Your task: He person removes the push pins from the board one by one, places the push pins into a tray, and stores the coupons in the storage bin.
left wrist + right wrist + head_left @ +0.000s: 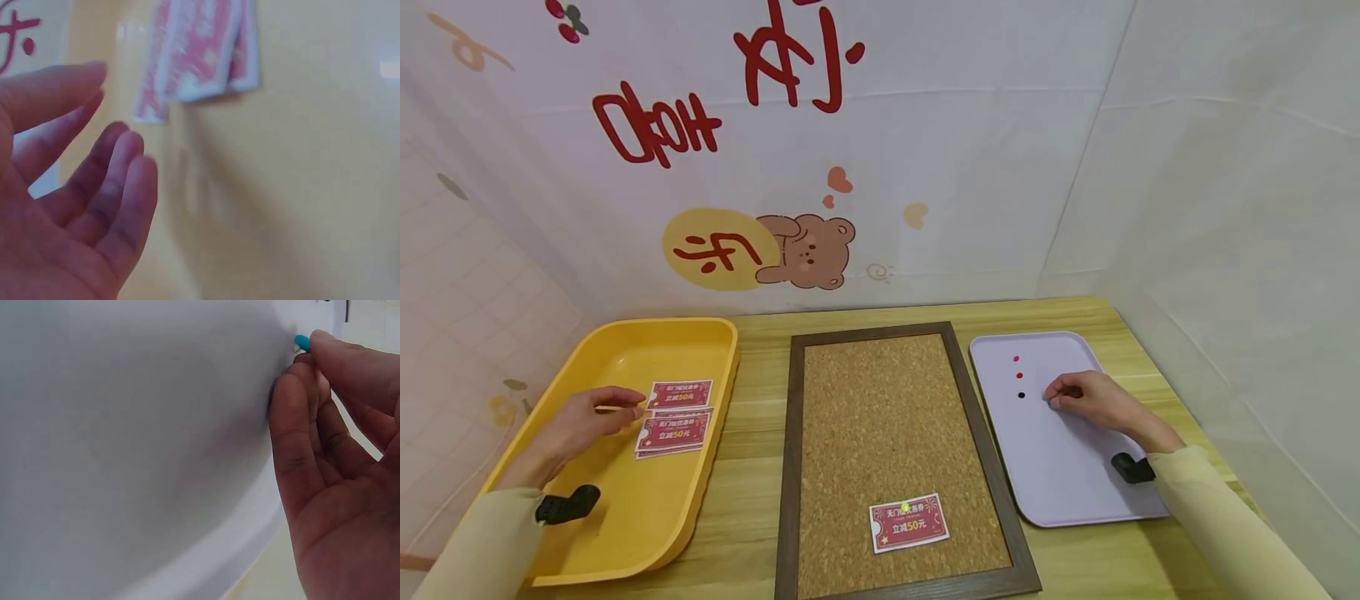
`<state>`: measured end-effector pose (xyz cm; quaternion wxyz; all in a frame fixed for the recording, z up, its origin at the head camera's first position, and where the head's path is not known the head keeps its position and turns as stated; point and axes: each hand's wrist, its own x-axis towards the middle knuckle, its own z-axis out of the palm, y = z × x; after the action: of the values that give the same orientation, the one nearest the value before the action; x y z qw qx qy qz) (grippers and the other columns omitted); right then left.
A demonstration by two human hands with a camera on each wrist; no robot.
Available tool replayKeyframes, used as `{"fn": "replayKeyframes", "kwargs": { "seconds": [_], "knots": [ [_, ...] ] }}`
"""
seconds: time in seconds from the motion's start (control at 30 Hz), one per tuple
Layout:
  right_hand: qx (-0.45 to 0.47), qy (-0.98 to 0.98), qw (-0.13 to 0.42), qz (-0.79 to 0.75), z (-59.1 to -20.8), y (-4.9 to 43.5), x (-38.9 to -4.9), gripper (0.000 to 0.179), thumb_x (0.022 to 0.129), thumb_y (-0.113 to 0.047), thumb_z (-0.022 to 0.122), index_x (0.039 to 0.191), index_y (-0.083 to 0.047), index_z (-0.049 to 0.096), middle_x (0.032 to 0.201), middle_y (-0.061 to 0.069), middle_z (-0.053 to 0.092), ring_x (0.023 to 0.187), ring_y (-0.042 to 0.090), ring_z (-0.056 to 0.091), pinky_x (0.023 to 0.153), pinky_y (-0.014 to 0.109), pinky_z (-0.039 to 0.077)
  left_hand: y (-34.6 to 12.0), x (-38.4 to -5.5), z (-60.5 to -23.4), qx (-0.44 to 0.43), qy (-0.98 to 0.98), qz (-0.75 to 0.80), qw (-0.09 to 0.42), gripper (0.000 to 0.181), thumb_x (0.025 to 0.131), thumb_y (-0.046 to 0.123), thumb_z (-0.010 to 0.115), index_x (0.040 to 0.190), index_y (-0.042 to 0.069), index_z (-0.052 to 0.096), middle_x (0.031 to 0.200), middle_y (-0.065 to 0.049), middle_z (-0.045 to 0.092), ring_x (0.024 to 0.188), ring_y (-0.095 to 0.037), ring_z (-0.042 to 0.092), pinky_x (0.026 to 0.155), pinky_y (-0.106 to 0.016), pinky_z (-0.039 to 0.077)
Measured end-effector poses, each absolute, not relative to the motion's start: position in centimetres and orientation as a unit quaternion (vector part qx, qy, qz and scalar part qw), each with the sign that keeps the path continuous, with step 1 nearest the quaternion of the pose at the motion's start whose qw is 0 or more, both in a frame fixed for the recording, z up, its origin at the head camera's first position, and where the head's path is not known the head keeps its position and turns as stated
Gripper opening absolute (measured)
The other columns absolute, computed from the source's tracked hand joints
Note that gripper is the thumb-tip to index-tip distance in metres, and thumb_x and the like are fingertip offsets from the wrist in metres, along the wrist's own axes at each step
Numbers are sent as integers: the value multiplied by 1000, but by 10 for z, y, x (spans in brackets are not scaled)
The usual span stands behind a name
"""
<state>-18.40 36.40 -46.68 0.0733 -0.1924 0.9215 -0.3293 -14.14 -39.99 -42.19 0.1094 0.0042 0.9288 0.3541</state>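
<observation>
In the yellow tray, my left hand hovers with bent, parted fingers and nothing between them. Its fingertips are beside several red coupons, which lie overlapping near the tray's right wall. My right hand is low over the lilac tray. Between its thumb and fingertip it pinches a small blue pushpin. Left of that hand lie a pink pushpin, a red pushpin and a black pushpin.
A framed corkboard lies between the two trays. Near its lower edge is one coupon with a yellow-green pushpin at its top. Behind the wooden table stands a wall covering with printed characters and a bear.
</observation>
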Motion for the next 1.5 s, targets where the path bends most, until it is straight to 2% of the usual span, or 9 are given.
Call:
{"fn": "replayKeyframes", "kwargs": {
  "seconds": [0.07, 0.2, 0.3, 0.4, 0.47, 0.8, 1.03, 1.23, 1.5],
  "knots": [
    [-189, 925, 62, -323, -463, 362, -181, 4, 96, -6, 72, 98, -5, 75, 92, 3, 72, 87, 4, 59, 78, 20, 49, -395, -138, -416, 10, 933, 352, 78, 50, 108, 25, 58, 137, -14, 52, 130, -34, 59, 109, -40, 62, 73, -14, 49],
    [-177, 931, 44, -317, -450, 357, -175, 6, 96, -5, 71, 100, -5, 74, 96, 1, 71, 86, 7, 61, 75, 22, 51, -381, -131, -403, 22, 931, 365, 22, 54, 108, 29, 56, 144, -11, 47, 136, -31, 58, 107, -3, 61, 75, -6, 44],
    [-173, 932, 37, -316, -442, 353, -169, 7, 97, -6, 71, 103, -4, 73, 98, 1, 71, 87, 9, 62, 74, 24, 52, -368, -125, -392, 30, 923, 383, -13, 54, 107, 30, 58, 145, -7, 48, 127, -3, 67, 98, 22, 48, 77, -4, 43],
    [-176, 930, 34, -321, -435, 348, -164, 11, 99, -10, 71, 107, -4, 73, 101, 0, 71, 88, 8, 62, 75, 24, 53, -352, -117, -381, 34, 916, 397, -41, 51, 107, 31, 60, 144, -4, 52, 116, 27, 58, 100, 23, 48, 79, -3, 43],
    [-180, 927, 30, -329, -430, 342, -160, 12, 99, -11, 70, 109, -4, 73, 101, 0, 71, 88, 8, 63, 75, 24, 53, -340, -112, -375, 41, 913, 402, -58, 47, 106, 29, 61, 142, -1, 54, 114, 32, 55, 102, 21, 50, 80, -3, 43],
    [-207, 909, -10, -361, -416, 311, -144, 7, 99, -11, 71, 106, -11, 72, 96, 1, 72, 82, 8, 64, 74, 23, 53, -283, -92, -352, 80, 904, 406, -108, 32, 104, 20, 65, 134, 8, 64, 128, -5, 67, 106, 15, 55, 86, -4, 43],
    [-226, 905, -46, -357, -408, 292, -134, 10, 96, -10, 74, 103, -17, 72, 96, -7, 72, 82, 6, 65, 74, 21, 52, -249, -78, -347, 107, 884, 439, -116, 30, 101, 10, 68, 131, 10, 67, 123, 15, 66, 107, 5, 60, 83, -10, 50],
    [-257, 888, -58, -377, -407, 277, -127, 18, 94, -5, 75, 102, -21, 69, 96, -8, 69, 84, 7, 65, 75, 23, 53, -222, -68, -343, 131, 885, 438, -90, 29, 101, 12, 69, 130, 14, 68, 128, -3, 69, 112, 4, 59, 88, -12, 49],
    [-302, 869, -52, -388, -408, 257, -117, 24, 94, -1, 74, 102, -23, 68, 96, -8, 69, 85, 7, 66, 76, 25, 55, -191, -59, -353, 179, 872, 451, -69, 31, 97, 9, 73, 128, 15, 68, 127, 4, 69, 116, -10, 63, 100, -15, 45]
  ]
}}
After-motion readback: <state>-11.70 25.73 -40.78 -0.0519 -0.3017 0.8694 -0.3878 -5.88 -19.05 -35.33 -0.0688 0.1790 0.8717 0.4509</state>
